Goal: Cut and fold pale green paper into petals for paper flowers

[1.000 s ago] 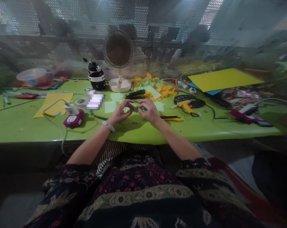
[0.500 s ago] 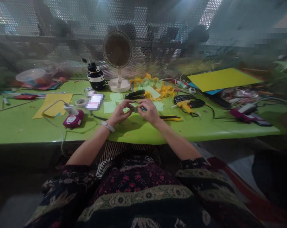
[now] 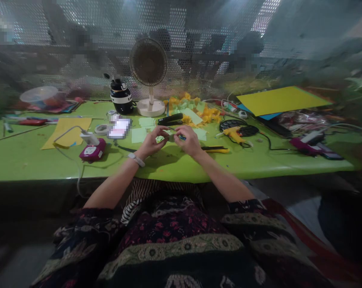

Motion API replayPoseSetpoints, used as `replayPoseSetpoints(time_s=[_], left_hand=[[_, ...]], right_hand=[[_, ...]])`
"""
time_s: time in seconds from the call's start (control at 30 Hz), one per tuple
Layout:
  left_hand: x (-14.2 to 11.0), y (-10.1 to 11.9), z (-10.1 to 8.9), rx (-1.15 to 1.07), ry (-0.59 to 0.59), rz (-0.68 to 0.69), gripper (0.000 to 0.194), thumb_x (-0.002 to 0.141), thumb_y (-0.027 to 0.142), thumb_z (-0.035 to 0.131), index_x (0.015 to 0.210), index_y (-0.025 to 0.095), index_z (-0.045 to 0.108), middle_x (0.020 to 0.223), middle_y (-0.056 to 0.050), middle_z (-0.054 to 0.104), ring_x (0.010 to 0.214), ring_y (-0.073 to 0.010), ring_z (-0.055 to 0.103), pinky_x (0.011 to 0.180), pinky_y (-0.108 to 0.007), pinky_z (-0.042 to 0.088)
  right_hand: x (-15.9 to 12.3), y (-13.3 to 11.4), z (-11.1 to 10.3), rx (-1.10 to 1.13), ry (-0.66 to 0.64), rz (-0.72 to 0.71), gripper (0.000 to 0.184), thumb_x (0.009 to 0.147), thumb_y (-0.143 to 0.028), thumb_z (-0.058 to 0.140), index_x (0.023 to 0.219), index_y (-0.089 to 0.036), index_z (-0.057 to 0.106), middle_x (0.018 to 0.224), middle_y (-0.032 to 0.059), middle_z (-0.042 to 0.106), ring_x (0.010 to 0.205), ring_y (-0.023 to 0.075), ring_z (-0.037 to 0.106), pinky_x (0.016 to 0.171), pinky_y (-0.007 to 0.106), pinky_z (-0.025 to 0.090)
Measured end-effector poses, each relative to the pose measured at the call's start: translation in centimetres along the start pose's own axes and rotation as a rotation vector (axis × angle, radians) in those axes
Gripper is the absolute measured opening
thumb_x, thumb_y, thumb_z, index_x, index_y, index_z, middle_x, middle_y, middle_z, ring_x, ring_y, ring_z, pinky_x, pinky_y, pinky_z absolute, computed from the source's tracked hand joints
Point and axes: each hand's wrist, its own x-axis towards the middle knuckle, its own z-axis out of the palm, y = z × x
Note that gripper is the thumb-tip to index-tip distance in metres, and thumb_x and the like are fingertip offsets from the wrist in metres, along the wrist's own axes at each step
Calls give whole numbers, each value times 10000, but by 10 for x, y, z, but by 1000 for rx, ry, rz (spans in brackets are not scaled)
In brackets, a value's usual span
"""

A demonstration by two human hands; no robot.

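Scrap [image 3: 171, 137], small and greenish, is held pinched between the fingertips of the left grip [image 3: 152, 143] and the right grip [image 3: 188, 141], over the surface [image 3: 165, 169] near its front edge. Beyond are set a stapler [image 3: 170, 119] and, towards the back edge, a fan [image 3: 149, 64].

1. The head camera looks forward and down over the wearer's patterned top [image 3: 175, 240].
2. It faces the table [image 3: 169, 168] from close by, left hand [image 3: 152, 144] and right hand [image 3: 189, 141] near mid-frame.
3. A perforated screen [image 3: 181, 24] fills the background.
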Motion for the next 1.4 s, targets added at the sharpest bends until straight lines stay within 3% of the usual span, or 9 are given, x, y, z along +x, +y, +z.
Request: replayPoseSetpoints(time_s=[0.93,1.27,1.4], left_hand=[[1,-1,-1,-110,-6,-19,402,825,143,700,1203,168,565,950,-64,718,923,-169,708,901,-335,536],[3,-2,-2,-262,17,-184,286,810,308,776,1014,170,630,887,-37,700,830,-137,677,775,-272,542],[3,1,-2,-348,-1,-236,310,773,326,801,975,167,627,910,-33,692,854,-135,672,831,-309,578]], right_hand=[[2,-4,-6,49,-105,66,140,843,-159,657,734,-226,599,941,76,698,960,257,626,888,449,515],[2,0,-5,64,-125,0,98,889,-208,642,791,-224,637,936,74,710,940,250,636,873,433,510],[1,1,-4,80,-116,3,108,909,-236,633,802,-221,638,938,78,709,945,249,636,875,429,515]])
